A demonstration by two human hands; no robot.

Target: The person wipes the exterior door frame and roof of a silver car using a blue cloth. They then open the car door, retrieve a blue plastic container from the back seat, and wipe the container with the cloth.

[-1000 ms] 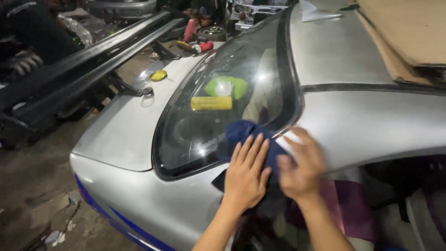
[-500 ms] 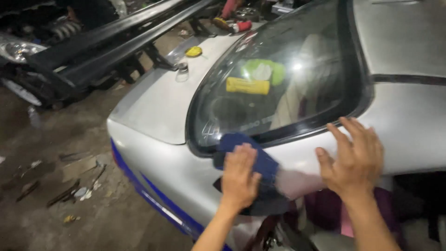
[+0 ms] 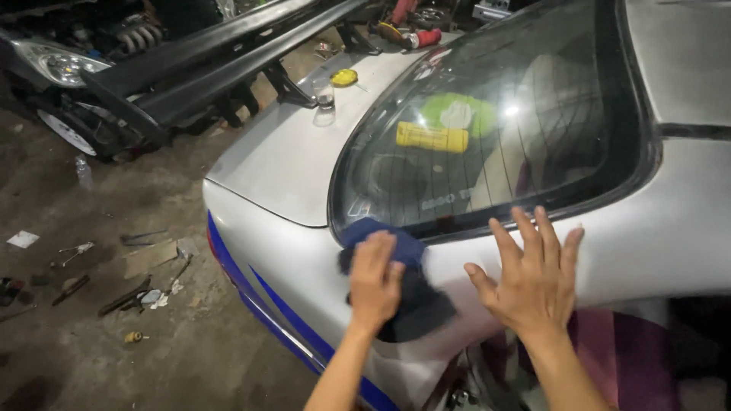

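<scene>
My left hand [image 3: 375, 278] presses a dark blue cloth [image 3: 415, 301] flat against the silver car body [image 3: 282, 190], just below the corner of the rear window [image 3: 495, 144]. My right hand [image 3: 533, 278] lies open with fingers spread on the silver panel to the right of the cloth, not touching it. Behind the glass I see a yellow flat object [image 3: 432, 137] and a green item [image 3: 457, 114].
A black rear wing [image 3: 205, 65] stands on the boot lid, with a yellow lid [image 3: 344, 77] and a small glass [image 3: 324, 95] near it. Loose tools [image 3: 126, 297] and scraps lie on the dirty floor to the left. Another car's front [image 3: 57, 68] is at top left.
My view has shifted right along the car. My right hand has come off the cloth and moved right onto bare panel. My left hand stays on the cloth.
</scene>
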